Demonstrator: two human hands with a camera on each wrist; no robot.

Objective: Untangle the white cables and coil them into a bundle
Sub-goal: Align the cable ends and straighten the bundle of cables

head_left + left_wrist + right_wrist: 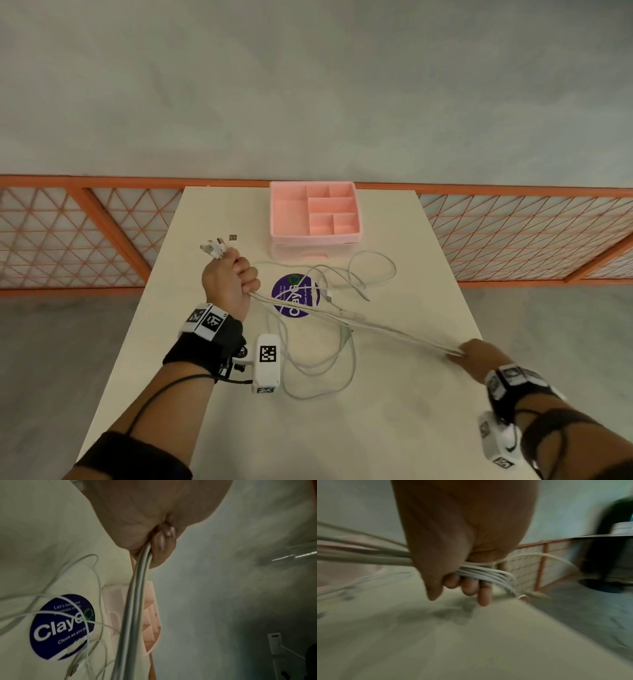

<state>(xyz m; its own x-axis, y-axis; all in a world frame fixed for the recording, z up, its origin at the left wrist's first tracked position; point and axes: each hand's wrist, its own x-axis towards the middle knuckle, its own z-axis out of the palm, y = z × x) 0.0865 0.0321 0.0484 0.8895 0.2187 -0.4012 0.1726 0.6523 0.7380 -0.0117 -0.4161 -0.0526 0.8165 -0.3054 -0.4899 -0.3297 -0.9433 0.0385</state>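
Observation:
Several white cables (356,325) run taut across the cream table (376,428) between my two hands. My left hand (236,277) is raised above the table's left side and grips the cables in a fist (163,543), with their plug ends (215,247) sticking out past the thumb. My right hand (474,351) holds the same strands near the right edge, fingers (469,585) curled round the cables (484,573). Slack cable loops (322,370) lie on the table between the hands, and more loops (96,582) trail toward the pink box.
A pink compartment organiser (315,214) stands at the table's far edge. A round purple sticker (296,299) marks the table's middle, partly under cables. An orange lattice railing (513,236) runs behind the table. The table's right edge is close to my right hand.

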